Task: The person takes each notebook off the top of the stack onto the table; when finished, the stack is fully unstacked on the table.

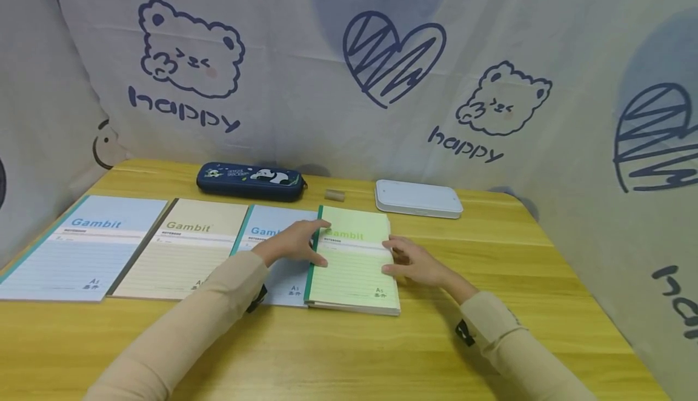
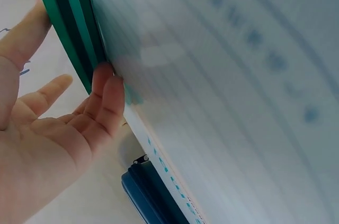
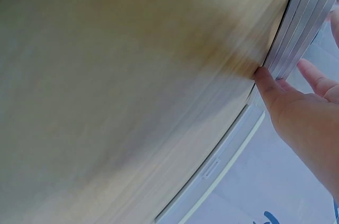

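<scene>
A pale green Gambit notebook (image 1: 353, 286) tops a small stack on the table, its green spine to the left. More spines and page edges (image 3: 304, 17) show beneath its cover. My left hand (image 1: 294, 242) is at the spine side, index finger and thumb reaching over the cover's edge. Up close, the other fingers (image 2: 108, 94) touch the layered spines. Against the opposite edge rests my right hand (image 1: 417, 263), its fingertips along the page edges. A blue notebook (image 1: 275, 292) lies just left of the stack, partly hidden by my left hand and sleeve.
Farther left lie a cream notebook (image 1: 163, 261) and another blue notebook (image 1: 71, 268), side by side. Behind them sits a navy panda pencil case (image 1: 248, 182). A small brownish block (image 1: 335, 195) and a white flat case (image 1: 418, 198) are near the back, before a printed curtain (image 1: 294, 74).
</scene>
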Action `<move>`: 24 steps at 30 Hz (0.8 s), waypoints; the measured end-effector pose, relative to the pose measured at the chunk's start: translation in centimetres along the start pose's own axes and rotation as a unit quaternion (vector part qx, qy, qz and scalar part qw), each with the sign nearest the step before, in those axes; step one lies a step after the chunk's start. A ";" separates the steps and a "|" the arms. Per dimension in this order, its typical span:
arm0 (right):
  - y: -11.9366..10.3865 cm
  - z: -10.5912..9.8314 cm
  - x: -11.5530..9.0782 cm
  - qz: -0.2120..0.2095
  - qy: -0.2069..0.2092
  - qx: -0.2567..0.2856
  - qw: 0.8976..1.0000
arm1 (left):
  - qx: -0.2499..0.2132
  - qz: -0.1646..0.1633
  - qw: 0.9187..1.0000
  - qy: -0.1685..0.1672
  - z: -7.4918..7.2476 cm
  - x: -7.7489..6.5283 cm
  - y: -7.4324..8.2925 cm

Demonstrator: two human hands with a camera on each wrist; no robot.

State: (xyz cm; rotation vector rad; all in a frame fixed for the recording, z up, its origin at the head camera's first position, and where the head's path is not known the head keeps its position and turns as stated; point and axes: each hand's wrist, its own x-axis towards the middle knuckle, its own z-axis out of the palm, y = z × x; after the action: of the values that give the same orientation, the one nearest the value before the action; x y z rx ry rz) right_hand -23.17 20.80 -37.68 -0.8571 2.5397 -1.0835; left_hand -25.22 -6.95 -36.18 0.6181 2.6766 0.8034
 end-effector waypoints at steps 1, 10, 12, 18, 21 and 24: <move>0.0 0.0 0.0 0.001 0.000 0.000 1.000 | -0.003 -0.001 1.000 0.001 0.0 0.0 0.0; 0.0 0.0 -0.1 0.000 0.000 0.002 1.000 | -0.011 -0.018 1.000 0.014 -0.2 0.1 0.5; 0.0 0.0 -0.1 -0.002 -0.002 0.002 1.000 | -0.014 -0.023 0.999 0.018 -0.2 0.1 0.5; 0.1 0.0 0.0 -0.009 0.000 -0.013 1.000 | -0.071 -0.048 0.996 0.032 -0.9 -0.2 -0.1; 0.2 0.0 0.0 -0.007 0.004 -0.030 1.000 | -0.143 -0.058 0.988 0.028 -1.4 -0.7 -0.5; 0.2 0.1 0.1 0.000 0.008 -0.040 0.999 | -0.224 -0.057 0.973 0.018 -2.0 -1.2 -0.9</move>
State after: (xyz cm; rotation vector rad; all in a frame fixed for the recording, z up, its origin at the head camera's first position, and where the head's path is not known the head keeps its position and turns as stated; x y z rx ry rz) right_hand -23.26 20.79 -37.86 -0.8719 2.6124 -0.9983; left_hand -25.18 -9.11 -34.93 0.3355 2.4066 1.3374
